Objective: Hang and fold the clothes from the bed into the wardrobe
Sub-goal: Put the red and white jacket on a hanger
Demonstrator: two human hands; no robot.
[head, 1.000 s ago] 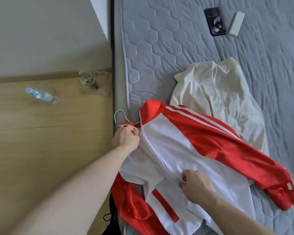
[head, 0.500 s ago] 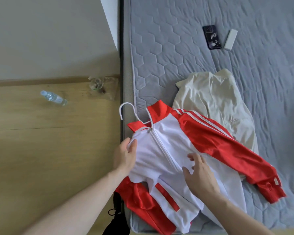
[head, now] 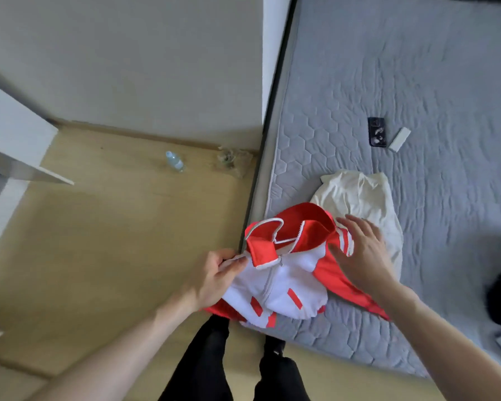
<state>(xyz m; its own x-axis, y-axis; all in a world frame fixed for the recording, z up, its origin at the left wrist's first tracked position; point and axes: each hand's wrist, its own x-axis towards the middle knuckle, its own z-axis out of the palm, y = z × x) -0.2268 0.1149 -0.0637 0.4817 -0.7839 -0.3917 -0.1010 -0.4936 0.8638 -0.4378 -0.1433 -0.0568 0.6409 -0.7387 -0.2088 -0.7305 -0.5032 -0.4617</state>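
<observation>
Head view. The left hand (head: 214,277) pinches the white shoulder edge of a red-and-white zip-front track jacket (head: 284,273), thumb and fingers curled onto the fabric at the corner of the grey quilted mattress (head: 417,82). A white hanger hook (head: 265,227) arcs just beyond this hand, above the jacket's red collar. The right hand (head: 359,253), fingers straight and spread, lies flat on the jacket's red striped shoulder and grasps nothing. Just beyond the right hand lies a crumpled cream garment (head: 362,198); farther beyond it, a black phone (head: 376,131) and a small white bar-shaped object (head: 399,139) lie side by side. Beyond the left hand, on the wooden floor (head: 99,241), lies a clear plastic bottle (head: 174,162).
</observation>
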